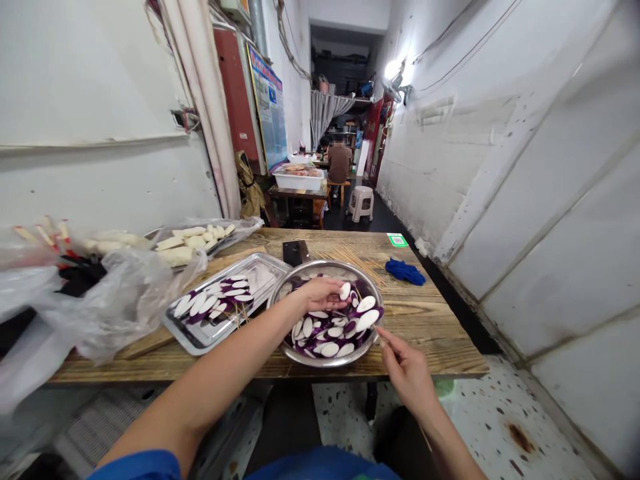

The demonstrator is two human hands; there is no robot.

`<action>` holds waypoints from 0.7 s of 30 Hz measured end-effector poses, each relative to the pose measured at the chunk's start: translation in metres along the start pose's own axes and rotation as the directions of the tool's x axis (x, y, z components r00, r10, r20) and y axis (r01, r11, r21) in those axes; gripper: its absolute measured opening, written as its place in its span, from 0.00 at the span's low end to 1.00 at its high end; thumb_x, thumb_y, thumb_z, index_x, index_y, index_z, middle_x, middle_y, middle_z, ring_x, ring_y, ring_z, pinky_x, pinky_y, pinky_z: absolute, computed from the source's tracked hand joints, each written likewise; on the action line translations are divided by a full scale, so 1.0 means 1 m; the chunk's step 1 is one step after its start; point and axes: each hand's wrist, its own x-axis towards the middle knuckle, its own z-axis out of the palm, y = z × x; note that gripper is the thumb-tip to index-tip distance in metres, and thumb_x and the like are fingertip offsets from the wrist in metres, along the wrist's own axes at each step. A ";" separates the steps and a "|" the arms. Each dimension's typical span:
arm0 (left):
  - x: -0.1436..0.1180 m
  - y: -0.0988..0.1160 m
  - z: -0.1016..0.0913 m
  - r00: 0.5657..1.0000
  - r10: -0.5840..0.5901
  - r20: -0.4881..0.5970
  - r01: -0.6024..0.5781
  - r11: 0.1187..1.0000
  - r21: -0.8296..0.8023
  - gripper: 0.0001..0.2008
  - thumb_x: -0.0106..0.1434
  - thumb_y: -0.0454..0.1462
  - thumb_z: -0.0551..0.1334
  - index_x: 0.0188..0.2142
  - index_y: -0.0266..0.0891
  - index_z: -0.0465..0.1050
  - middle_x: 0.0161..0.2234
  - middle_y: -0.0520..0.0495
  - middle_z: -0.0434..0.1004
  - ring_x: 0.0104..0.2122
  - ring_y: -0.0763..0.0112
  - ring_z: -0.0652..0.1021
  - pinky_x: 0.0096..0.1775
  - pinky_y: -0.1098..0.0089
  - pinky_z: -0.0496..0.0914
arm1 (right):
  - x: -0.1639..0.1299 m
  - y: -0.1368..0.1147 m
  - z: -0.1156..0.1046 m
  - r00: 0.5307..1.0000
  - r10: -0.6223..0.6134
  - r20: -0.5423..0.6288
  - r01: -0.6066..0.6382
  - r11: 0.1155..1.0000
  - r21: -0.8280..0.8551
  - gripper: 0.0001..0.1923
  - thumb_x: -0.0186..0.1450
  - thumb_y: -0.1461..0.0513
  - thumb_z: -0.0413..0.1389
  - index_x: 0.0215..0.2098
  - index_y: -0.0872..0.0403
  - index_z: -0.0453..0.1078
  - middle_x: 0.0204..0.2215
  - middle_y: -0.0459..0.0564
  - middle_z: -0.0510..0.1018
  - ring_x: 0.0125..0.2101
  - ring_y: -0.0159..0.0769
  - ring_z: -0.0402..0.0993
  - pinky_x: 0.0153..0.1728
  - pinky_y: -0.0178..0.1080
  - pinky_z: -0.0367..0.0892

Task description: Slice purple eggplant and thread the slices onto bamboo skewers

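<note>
Through my feed, the left hand (325, 293) pinches a pale slice (345, 291); the right hand (407, 373), apart, grips a loaded skewer (368, 320). I'd guess the bowl (325, 362) sits near for easy reach.

Small eatery's prep area, apparently: sliced eggplant (368, 320), bamboo skewers (351, 256), QR card (397, 240), wooden table (435, 327).

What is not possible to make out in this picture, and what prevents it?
Head view, floor of the steel bowl: covered by eggplant slices.
Head view, what lies under the left hand: hidden by it.
Head view, contents of the plastic bags: blurred by crumpled film, partly cut off by the left edge.
Head view, words on the poster: too small.
Head view, code on the green card: too small.
</note>
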 end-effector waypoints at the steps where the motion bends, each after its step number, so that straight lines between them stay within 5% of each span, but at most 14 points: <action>1: -0.001 0.001 -0.003 1.000 -0.007 -0.018 0.005 0.997 -0.083 0.09 0.48 0.26 0.62 0.31 0.33 0.69 0.25 0.47 0.73 0.28 0.71 0.75 0.31 0.71 0.70 | -0.001 0.000 0.001 1.000 -0.005 0.021 0.005 1.000 -0.006 0.18 0.62 0.59 0.46 0.47 0.58 0.67 0.32 0.52 0.78 0.23 0.32 0.72 0.25 0.32 0.67; 8: 0.000 -0.001 -0.011 0.994 -0.095 -0.058 0.075 0.956 -0.283 0.03 0.52 0.28 0.61 0.28 0.32 0.69 0.22 0.48 0.72 0.21 0.78 0.72 0.22 0.80 0.66 | -0.004 0.001 0.009 0.997 -0.043 0.066 0.042 0.999 0.015 0.18 0.62 0.60 0.46 0.48 0.56 0.67 0.38 0.54 0.76 0.35 0.37 0.74 0.37 0.37 0.68; 21: -0.006 -0.002 -0.004 0.999 -0.025 -0.035 0.014 0.959 -0.284 0.07 0.52 0.25 0.60 0.33 0.28 0.69 0.29 0.41 0.75 0.32 0.68 0.77 0.37 0.69 0.73 | -0.002 0.002 0.011 0.995 -0.030 0.098 0.028 0.999 0.021 0.18 0.62 0.61 0.45 0.49 0.57 0.66 0.39 0.54 0.76 0.38 0.37 0.73 0.42 0.39 0.66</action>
